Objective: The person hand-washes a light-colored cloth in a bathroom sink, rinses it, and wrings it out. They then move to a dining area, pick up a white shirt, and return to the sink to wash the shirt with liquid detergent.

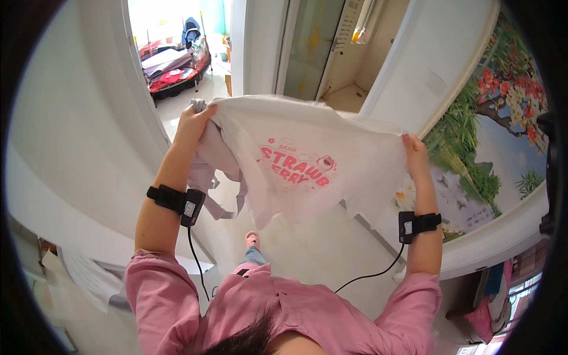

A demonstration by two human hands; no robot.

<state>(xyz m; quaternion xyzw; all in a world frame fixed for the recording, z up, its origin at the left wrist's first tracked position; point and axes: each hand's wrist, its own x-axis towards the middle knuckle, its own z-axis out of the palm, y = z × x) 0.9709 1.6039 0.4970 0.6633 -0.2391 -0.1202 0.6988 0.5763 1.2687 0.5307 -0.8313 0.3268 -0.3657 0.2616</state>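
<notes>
A white cloth garment point(297, 133) with a pink strawberry print and lettering is stretched out in front of me at arm's length. My left hand point(195, 122) grips its left upper edge, together with a bunched light grey cloth point(217, 153) whose strap-like loops hang below. The right upper corner of the garment is pinched in my right hand point(413, 148). Its lower edge hangs loose and looks slightly blurred. Each forearm wears a black strap with a small cabled device.
Ahead on the left, a doorway shows a trampoline point(177, 73) loaded with cloths. A glass door point(310, 49) stands before a tiled room. A floral mural point(492, 120) covers the right wall. Behind at right lies a pink cushion point(480, 320). A pink slipper point(252, 239) is below me.
</notes>
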